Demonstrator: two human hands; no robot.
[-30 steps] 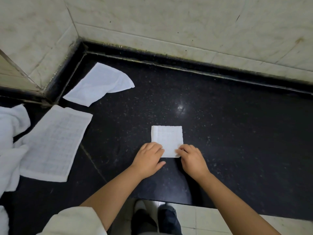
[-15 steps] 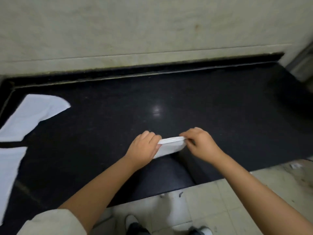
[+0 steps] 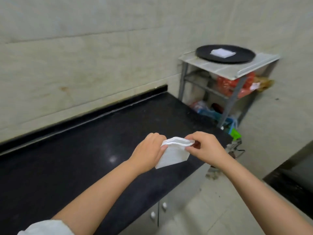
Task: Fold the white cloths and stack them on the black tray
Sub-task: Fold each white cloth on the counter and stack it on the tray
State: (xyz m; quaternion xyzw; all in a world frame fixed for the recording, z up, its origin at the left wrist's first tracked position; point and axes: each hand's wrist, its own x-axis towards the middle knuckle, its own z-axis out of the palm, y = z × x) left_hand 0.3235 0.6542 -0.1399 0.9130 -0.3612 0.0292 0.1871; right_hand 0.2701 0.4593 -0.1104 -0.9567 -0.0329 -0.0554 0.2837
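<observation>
A black stone counter (image 3: 84, 158) is running along a pale tiled wall (image 3: 84, 56), white cabinet doors (image 3: 159, 212) showing beneath its front edge. Beyond the counter's far end a metal rack (image 3: 227, 68) is standing, carrying the black tray (image 3: 225, 53) with a folded white cloth (image 3: 222, 53) lying on it; red bags (image 3: 233, 85) are sitting on its lower shelves. Above the counter's near corner, the left hand (image 3: 147, 153) and right hand (image 3: 208, 148) are each pinching an upper corner of another folded cloth (image 3: 174, 155), holding it lifted off the counter.
</observation>
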